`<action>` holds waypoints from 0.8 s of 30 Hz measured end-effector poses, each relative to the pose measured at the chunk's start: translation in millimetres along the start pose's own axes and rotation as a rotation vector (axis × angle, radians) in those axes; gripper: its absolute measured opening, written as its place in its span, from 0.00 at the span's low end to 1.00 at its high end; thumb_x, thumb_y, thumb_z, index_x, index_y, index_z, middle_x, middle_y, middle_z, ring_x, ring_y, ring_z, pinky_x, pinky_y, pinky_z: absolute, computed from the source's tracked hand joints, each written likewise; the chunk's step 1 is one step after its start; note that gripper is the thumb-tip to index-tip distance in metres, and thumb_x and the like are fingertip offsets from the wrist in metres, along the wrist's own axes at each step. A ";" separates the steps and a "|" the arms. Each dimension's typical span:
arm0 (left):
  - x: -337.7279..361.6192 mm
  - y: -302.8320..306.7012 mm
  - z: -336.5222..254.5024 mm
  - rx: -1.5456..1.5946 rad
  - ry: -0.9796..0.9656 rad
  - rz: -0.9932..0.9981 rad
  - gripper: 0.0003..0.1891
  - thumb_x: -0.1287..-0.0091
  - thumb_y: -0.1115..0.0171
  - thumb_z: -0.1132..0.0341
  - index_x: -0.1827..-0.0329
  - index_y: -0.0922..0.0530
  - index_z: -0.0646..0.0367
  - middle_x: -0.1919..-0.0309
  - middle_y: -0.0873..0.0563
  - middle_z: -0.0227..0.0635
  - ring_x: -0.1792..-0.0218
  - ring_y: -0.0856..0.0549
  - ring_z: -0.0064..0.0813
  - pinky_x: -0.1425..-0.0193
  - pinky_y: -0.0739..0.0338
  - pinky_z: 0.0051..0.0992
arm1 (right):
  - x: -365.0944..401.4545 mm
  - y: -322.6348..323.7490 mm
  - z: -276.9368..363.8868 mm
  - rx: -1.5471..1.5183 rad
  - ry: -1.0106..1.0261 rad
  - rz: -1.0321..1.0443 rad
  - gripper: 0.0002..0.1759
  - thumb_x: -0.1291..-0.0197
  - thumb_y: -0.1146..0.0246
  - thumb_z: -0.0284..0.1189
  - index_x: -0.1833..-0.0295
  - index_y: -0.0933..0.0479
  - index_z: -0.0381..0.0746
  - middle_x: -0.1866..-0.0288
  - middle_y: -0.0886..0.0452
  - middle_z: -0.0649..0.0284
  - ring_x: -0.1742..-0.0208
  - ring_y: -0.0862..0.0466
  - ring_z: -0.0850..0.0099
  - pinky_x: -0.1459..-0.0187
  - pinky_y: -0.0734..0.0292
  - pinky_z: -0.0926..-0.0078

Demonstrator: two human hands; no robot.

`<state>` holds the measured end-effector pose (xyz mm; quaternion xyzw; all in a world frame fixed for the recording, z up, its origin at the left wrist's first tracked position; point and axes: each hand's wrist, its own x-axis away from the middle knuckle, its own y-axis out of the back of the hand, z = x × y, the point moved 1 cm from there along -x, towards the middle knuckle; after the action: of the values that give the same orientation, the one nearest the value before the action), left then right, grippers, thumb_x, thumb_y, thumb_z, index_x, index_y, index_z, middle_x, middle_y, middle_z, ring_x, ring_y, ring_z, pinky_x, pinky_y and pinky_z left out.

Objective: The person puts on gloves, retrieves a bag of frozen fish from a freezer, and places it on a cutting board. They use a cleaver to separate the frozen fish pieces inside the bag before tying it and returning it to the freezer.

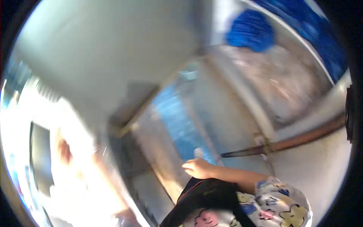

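Observation:
My right hand (199,168) is in front of my black apron (210,191), at the lower middle of the view. Its fingers point left, loosely bent and a little apart, with nothing visible between them. Just beyond it, a small pale thing (198,152) overlaps the end of a long blue strip (176,121). On the left, my left forearm (107,181) reaches up into strong glare. The left hand is washed out and smeared, so I cannot tell what its fingers do.
A large pale panel (113,45) fills the upper left. At the upper right, a white-rimmed container (298,28) holds a blue bundle (251,30) and blurred, clear plastic-like material (283,79). A reddish-brown bar (310,134) runs across the right side. Dark edges (132,151) border the middle.

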<state>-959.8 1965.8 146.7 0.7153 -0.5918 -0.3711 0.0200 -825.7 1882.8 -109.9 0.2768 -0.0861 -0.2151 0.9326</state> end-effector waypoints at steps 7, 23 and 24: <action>307.8 51.5 -0.2 -0.112 0.337 -0.370 0.33 0.35 0.37 0.58 0.30 0.36 0.65 0.33 0.31 0.54 0.31 0.31 0.44 0.29 0.36 0.38 | 45.4 -112.6 95.5 0.023 0.279 0.490 0.14 0.43 0.36 0.30 0.53 0.20 0.33 0.60 0.17 0.50 0.61 0.15 0.55 0.58 0.20 0.65; 642.4 64.6 -160.8 -0.240 1.158 -1.474 0.15 0.30 0.41 0.71 0.43 0.21 0.69 0.48 0.15 0.40 0.48 0.17 0.24 0.41 0.26 0.22 | -133.2 -323.7 338.3 -0.196 1.010 0.080 0.20 0.45 0.33 0.35 0.51 0.21 0.32 0.57 0.17 0.49 0.55 0.16 0.55 0.52 0.22 0.64; 638.1 59.9 -158.9 -0.225 1.135 -1.474 0.15 0.31 0.41 0.71 0.43 0.21 0.69 0.48 0.15 0.40 0.47 0.18 0.24 0.40 0.26 0.22 | -156.5 -337.2 366.7 -0.076 0.840 0.128 0.23 0.46 0.32 0.36 0.49 0.22 0.31 0.55 0.17 0.49 0.52 0.17 0.54 0.51 0.22 0.62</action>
<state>-906.2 1333.0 -34.0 0.9779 0.1485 0.0595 0.1345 -1187.2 1523.0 2.1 0.2998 0.2920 -0.0282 0.9078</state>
